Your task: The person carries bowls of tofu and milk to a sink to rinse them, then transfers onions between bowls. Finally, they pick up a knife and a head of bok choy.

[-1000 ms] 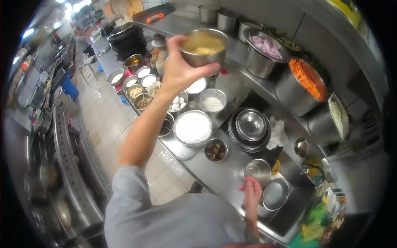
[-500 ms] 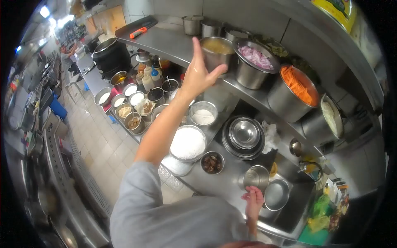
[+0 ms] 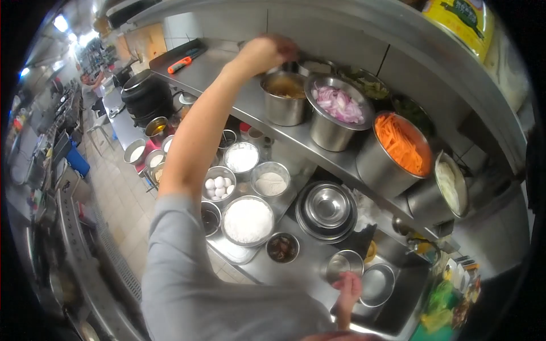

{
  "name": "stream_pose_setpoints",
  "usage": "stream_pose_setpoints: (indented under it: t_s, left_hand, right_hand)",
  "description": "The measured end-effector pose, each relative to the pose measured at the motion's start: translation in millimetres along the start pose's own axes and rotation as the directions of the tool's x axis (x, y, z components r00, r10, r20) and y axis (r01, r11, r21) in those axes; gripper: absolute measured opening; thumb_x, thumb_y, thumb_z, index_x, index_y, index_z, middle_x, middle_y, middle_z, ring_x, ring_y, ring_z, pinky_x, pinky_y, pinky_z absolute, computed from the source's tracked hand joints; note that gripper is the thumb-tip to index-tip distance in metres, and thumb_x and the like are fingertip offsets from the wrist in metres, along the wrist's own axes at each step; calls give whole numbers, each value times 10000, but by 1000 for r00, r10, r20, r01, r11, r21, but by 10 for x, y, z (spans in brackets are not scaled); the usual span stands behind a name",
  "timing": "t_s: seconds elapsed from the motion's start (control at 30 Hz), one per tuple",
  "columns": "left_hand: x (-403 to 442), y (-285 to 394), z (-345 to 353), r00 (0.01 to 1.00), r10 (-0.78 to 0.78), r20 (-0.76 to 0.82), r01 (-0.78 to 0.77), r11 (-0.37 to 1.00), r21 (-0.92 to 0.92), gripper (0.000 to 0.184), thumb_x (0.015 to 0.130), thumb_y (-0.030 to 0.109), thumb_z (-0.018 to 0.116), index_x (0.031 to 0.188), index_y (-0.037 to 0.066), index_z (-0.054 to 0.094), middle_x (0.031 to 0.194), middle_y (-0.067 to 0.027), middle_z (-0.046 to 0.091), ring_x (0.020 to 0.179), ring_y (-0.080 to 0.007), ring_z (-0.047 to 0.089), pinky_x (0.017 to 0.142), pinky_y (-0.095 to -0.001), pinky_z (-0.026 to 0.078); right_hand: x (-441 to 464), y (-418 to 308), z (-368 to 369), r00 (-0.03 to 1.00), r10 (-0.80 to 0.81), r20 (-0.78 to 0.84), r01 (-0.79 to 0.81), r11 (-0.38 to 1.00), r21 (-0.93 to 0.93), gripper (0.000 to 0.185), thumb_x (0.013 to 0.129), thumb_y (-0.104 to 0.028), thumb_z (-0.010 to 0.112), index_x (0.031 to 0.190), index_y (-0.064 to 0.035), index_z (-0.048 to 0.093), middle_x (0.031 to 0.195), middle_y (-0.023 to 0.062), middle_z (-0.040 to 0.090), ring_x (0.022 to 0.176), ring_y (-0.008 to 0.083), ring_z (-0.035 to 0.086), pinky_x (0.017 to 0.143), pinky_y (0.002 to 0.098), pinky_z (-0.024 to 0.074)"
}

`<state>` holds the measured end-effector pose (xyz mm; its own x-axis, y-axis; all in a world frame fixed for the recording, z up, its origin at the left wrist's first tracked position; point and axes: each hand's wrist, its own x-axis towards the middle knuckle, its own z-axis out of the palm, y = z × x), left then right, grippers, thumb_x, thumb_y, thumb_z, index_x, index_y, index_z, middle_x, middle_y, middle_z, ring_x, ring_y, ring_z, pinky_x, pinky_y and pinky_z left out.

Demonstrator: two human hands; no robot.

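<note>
My left hand point(image 3: 278, 48) reaches over the steel shelf to the metal pots at its back. Its fingers are blurred and bent down, so what they touch is hidden. Just in front of it stands a steel pot of yellowish-brown food point(image 3: 284, 102). To the right are a steel pot of sliced red onion point(image 3: 339, 108) and a larger pot of carrot strips point(image 3: 401, 145). Low by the sink, my right hand point(image 3: 348, 286) is closed, fingers drawn together beside a steel bowl point(image 3: 345, 264); anything in them cannot be made out. Another steel bowl point(image 3: 378, 286) is close by.
Below the shelf stand bowls of white powder point(image 3: 248, 220), eggs point(image 3: 219, 186) and dark pieces in liquid point(image 3: 282, 248). Stacked steel bowls point(image 3: 327, 210) sit near the sink point(image 3: 406, 301). An orange-handled tool point(image 3: 180, 65) lies on the shelf. Another person point(image 3: 91, 88) is far off.
My left hand has moved up and back, from beside the pot of yellowish-brown food to behind it, and its spread fingers are now bent down. My right hand stays low by the bowls.
</note>
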<state>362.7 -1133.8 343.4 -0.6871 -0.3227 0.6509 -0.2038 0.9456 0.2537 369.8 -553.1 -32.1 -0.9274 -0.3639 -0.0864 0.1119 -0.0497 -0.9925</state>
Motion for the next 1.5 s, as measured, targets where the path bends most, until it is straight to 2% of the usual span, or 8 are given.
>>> stream_pose_setpoints:
  t_s: [0.07,0.3,0.47,0.73,1.0,1.13,1.43,1.5]
  left_hand:
    - [218,96,176,953,250,169,-260,965,36,237,833,196,717,1047,113,774,1008,-137,743,909,-294,713,810,-361,561]
    - [654,171,515,808,72,585,-138,988,69,230,856,158,669,1057,139,780,1009,-124,742,943,-314,699,872,-414,548]
    - [620,46,571,859,278,431,-357,927,113,235,873,251,685,1067,150,773,1049,-107,747,989,-309,702,881,-430,547]
    - [143,-814,-31,998,57,-12,-54,978,202,354,912,228,672,1248,120,688,1152,-111,732,1057,-275,702,936,-382,539]
    - [-1301,-654,-428,899,-395,192,327,894,307,290,888,149,645,1157,72,722,1109,-152,730,1040,-322,696,937,-430,535]
    - [-2173,-116,-451,976,-126,-179,153,977,146,254,884,149,683,1105,27,705,1079,-178,711,991,-331,702,861,-427,563]
    - [-3073,1058,-632,836,141,530,79,926,-370,364,903,238,701,1220,62,671,1141,-169,704,1024,-336,687,875,-438,545]
    - [-3077,1270,-649,544,252,800,143,912,-385,448,908,303,684,1282,64,621,1142,-166,692,1053,-362,659,895,-461,521]
  right_hand:
    - [27,28,29,1000,20,-16,-20,1000,14,192,1029,-155,563,1115,-5,647,982,93,709,651,116,630,617,278,559]
    - [84,53,69,999,-50,-2,50,996,-67,201,1033,-169,564,1104,-1,648,965,99,710,642,114,619,604,263,539]
    - [110,95,103,999,7,-45,-8,999,-33,208,1031,-174,573,1110,4,646,953,106,713,650,125,619,610,265,534]
    - [111,122,105,999,-37,-17,36,996,-87,226,1035,-185,559,1126,7,636,945,126,710,645,123,606,632,260,515]
    - [104,170,188,996,-90,-23,89,995,-41,239,1035,-196,552,1149,-1,629,913,116,696,648,110,587,601,230,485]
    - [48,218,188,998,-55,0,55,991,-121,257,1035,-217,546,1190,-27,621,890,78,644,665,106,564,583,242,485]
    - [-241,189,379,992,-58,113,70,993,-100,261,1026,-226,579,1190,-28,624,870,75,635,655,117,546,580,253,479]
    - [-323,163,396,991,-31,130,47,991,-123,260,1027,-222,577,1192,-27,623,865,74,633,655,118,545,580,254,478]
